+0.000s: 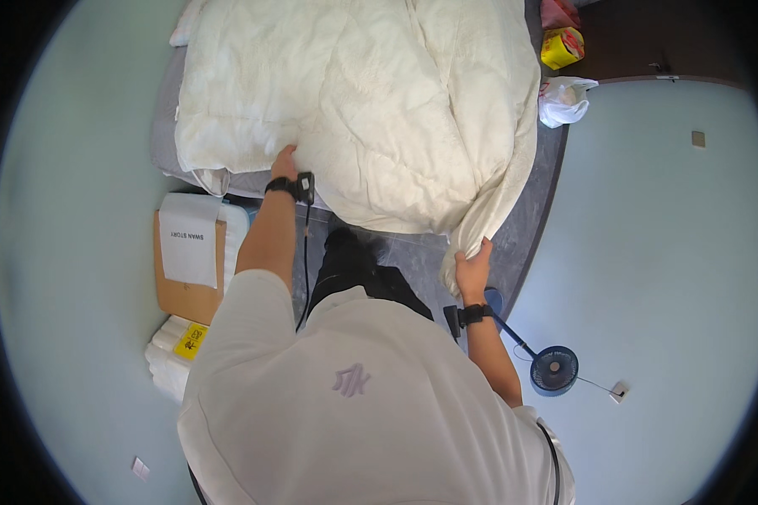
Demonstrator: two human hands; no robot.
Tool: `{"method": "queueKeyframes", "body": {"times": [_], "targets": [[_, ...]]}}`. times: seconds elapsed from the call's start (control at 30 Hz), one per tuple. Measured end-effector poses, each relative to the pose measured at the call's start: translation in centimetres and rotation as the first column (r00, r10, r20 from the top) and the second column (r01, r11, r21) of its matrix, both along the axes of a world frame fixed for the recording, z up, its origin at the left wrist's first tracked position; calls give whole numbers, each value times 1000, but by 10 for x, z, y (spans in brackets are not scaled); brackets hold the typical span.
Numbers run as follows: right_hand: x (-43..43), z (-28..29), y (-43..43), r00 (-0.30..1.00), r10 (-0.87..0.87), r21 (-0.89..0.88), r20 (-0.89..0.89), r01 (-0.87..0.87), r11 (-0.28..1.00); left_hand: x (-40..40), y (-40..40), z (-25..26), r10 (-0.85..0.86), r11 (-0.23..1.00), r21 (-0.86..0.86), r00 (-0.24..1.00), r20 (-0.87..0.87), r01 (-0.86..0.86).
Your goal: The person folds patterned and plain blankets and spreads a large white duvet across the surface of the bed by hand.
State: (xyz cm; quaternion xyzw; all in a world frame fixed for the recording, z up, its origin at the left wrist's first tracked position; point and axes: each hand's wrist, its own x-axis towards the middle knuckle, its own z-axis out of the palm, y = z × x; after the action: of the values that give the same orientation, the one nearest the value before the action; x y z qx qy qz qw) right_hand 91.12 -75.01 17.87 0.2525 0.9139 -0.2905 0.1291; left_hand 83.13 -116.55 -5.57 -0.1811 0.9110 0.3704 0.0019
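A cream quilt (366, 113) with a soft, creased surface spreads over the bed in front of me. At its near edge, left of centre, my left hand (284, 163) grips the fabric, its fingers partly hidden. Lower on the right, my right hand (474, 271) holds a bunched, twisted corner of the same quilt, pulled off the bed toward me. A grey mattress (167, 120) shows along the left side and under the near edge. Both wrists wear black straps with small devices.
Left of me stand a cardboard box (189, 303) with a white printed bag (189, 240) on it and a white wrapped pack (170, 353). A fan (554, 371) is plugged in at right. Beyond the quilt's right side sit a white plastic bag (565, 101) and a yellow bag (562, 48).
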Motion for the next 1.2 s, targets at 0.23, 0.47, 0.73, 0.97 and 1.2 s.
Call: {"method": "queueKeyframes", "body": {"times": [0.23, 0.47, 0.73, 0.97, 1.2], "targets": [[-5, -13, 6, 994, 36, -74, -106, -44, 996, 55, 2, 117, -93, 948, 296, 991, -97, 118], [-2, -40, 12, 952, 126, -114, -280, -163, 980, 85, 34, 197, 509, 139, 877, 793, 336, -461], [12, -60, -37, 687, 486, -159, -540, -651, 743, 120, 108, 234, 580, 43, 940, 775, 253, -339], [5, 5, -128, 342, 505, 86, -793, -757, 648, 123, 139, 264, 370, -161, 949, 875, 313, -271], [-2, 35, -138, 434, 548, 107, -715, -707, 699, 136, 106, 228, 220, -158, 950, 928, 300, -270]]}}
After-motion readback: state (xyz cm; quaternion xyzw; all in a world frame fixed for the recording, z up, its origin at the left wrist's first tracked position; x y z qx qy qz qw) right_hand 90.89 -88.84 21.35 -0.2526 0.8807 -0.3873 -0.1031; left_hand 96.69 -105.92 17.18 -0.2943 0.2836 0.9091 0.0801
